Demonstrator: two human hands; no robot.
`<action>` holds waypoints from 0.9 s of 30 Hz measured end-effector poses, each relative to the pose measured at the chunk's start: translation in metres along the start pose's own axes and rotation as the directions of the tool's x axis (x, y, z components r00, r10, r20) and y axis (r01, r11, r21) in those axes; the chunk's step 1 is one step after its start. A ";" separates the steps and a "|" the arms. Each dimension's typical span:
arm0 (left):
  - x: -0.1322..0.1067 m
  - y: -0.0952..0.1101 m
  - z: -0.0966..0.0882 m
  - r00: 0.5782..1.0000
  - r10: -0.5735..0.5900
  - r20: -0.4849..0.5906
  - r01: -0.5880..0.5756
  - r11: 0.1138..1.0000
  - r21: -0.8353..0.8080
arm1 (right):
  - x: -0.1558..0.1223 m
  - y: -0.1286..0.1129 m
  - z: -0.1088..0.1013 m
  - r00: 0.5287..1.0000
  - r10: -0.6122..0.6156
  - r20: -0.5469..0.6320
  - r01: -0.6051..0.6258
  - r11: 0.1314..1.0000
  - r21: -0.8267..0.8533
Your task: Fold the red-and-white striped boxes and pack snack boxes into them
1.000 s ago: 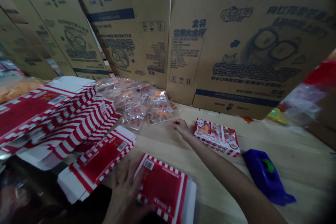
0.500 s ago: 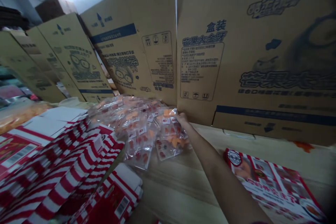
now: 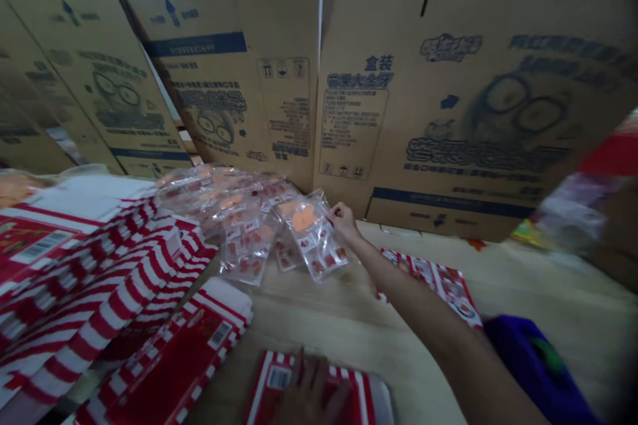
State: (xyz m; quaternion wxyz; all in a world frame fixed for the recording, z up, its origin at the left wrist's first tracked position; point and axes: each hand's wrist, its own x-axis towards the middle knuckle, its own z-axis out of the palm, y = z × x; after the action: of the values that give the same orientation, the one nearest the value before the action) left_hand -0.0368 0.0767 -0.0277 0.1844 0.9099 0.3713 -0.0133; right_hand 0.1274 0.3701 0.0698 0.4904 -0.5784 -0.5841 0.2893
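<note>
My right hand [image 3: 345, 224] reaches out to the pile's right end, its fingers pinched on the edge of a clear plastic packet [image 3: 319, 249]. Inside that packet are an orange piece and several small red pieces. More clear packets of the same look [image 3: 239, 212] lie heaped to its left. At the bottom of the head view, my left hand [image 3: 309, 393] rests with fingers spread on a red-and-white striped flat carton [image 3: 356, 395]; motion blurs it a little.
Striped folded cartons [image 3: 144, 292] are stacked at the left, with another red carton [image 3: 199, 345] before them. Tall cardboard sheets [image 3: 279, 80] stand behind. A printed red-and-white packet [image 3: 443, 282] lies beyond my right forearm, near a purple object [image 3: 533, 365]. Plastic bags [image 3: 573, 212] sit far right.
The view has swung right and down. My left hand on a striped carton has come into view. The packet at my right hand now lies turned, its orange piece showing more fully.
</note>
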 end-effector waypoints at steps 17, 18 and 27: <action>-0.025 0.053 -0.041 0.962 -0.166 -0.214 0.198 0.971 0.133 | -0.297 0.031 -0.233 0.964 0.055 0.260 0.039 0.939 -0.342; -0.025 0.058 -0.040 0.965 -0.163 -0.203 0.193 0.971 0.138 | -0.300 0.028 -0.230 0.954 0.042 0.296 0.068 0.934 -0.352; -0.024 0.079 -0.023 0.960 -0.065 -0.273 0.119 0.976 0.183 | -0.308 0.008 -0.217 0.623 0.081 0.778 0.406 0.817 -0.409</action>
State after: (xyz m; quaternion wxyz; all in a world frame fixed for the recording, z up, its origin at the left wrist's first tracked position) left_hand -0.0032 0.0165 0.0229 0.0408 0.8989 0.4315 0.0634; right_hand 0.2809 0.0262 0.0652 0.0326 -0.4564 -0.8447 0.2777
